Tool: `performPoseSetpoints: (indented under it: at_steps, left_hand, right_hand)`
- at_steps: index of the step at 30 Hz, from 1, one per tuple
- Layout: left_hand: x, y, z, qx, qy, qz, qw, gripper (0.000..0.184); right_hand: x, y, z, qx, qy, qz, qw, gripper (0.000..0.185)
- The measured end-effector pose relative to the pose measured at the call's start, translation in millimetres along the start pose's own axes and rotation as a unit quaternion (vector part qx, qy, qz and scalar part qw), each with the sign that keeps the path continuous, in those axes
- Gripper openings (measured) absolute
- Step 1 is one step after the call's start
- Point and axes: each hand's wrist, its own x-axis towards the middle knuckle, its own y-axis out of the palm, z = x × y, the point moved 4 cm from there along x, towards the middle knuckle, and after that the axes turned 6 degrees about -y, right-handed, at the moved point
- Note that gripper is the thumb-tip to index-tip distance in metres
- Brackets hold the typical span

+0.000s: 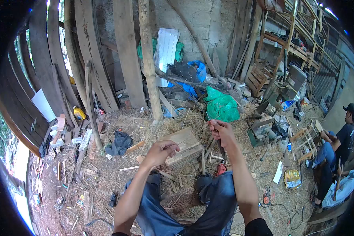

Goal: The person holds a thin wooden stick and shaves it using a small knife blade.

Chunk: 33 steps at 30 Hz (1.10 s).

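My left hand [163,152] is above the left edge of a wooden block [186,142], its fingers curled in towards the thumb. Whether anything small is between those fingers is too fine to make out. Raised to the right of the block, my right hand [220,131] pinches a thin, light stick-like piece [208,115] that points up and to the left. Behind this hand lies a green plastic bag [223,107]. The block rests on the straw-covered ground between my legs.
A red object [221,169] lies by my right knee. Two seated people [344,135] are at the far right, near a small wooden frame [304,144]. A wooden post [148,59] stands ahead. A dark bag [120,143] and yellow bottle [79,113] lie left.
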Motion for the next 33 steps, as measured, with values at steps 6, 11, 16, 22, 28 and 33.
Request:
performPoseSetpoints:
  at_steps: [6,11,16,22,28,33]
  left_hand:
    - [-7,-23,21,0.030,-0.035,0.008,0.999,0.013]
    - [-4,-62,36,-0.046,-0.075,-0.019,0.996,0.015]
    - [31,-13,-13,-0.085,-0.105,-0.055,0.989,0.022]
    - [71,18,7,-0.207,-0.007,-0.034,0.978,0.021]
    - [74,24,21,-0.268,0.014,-0.082,0.960,0.026]
    - [78,22,23,-0.271,0.022,-0.089,0.958,0.019]
  right_hand:
    - [20,-36,0,-0.037,-0.023,-0.081,0.996,0.019]
    - [22,-61,23,-0.005,-0.106,-0.198,0.974,0.013]
    - [25,0,-11,-0.182,-0.081,-0.145,0.969,0.013]
    - [15,21,-32,-0.278,-0.111,-0.076,0.951,0.014]
    - [4,49,-30,-0.212,-0.083,-0.004,0.974,0.020]
    - [3,69,-33,-0.250,-0.099,0.071,0.960,0.019]
